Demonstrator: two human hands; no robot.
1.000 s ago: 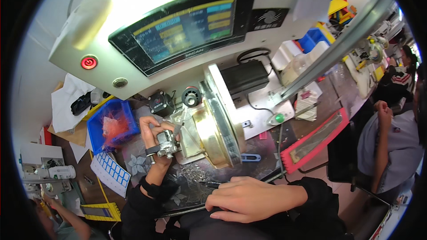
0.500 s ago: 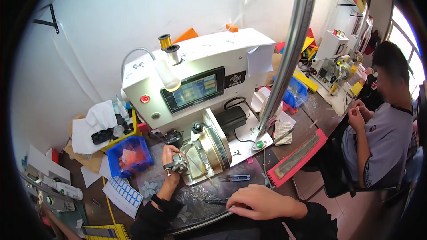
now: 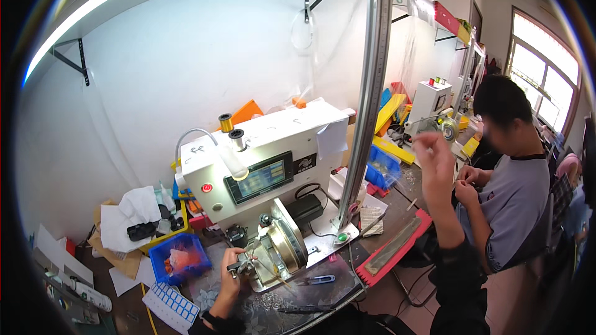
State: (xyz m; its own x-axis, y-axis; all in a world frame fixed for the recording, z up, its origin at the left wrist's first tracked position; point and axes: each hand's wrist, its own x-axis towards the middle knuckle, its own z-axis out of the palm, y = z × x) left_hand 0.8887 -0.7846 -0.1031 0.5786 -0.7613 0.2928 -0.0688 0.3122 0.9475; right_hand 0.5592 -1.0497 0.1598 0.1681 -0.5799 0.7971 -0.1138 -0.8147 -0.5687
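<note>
My left hand (image 3: 230, 272) is wrapped around a small metal clamp (image 3: 239, 267) at the left end of the machine's round fixture. Beside it sits a brass-coloured drum (image 3: 284, 247) on a white bench machine (image 3: 261, 164). My right hand (image 3: 436, 164) is raised high at the right, in front of the far bench, with its fingers bent together and slightly blurred. Whatever those fingers may hold is too small to make out. On the table below the fixture lie a blue-handled tool (image 3: 318, 280), a dark slim tool (image 3: 304, 309) and scattered small metal bits (image 3: 273, 298).
A metal post (image 3: 367, 99) rises right of the machine. At left stand a blue bin (image 3: 179, 257) with orange things and a sheet of blue-edged labels (image 3: 171, 306). A red tray (image 3: 394, 247) lies at the right table edge. A person (image 3: 512, 186) sits beyond it.
My right hand has risen from the table's front edge to high at the right. My left hand stays on the clamp. The view has tilted upward, showing more wall and the lamp.
</note>
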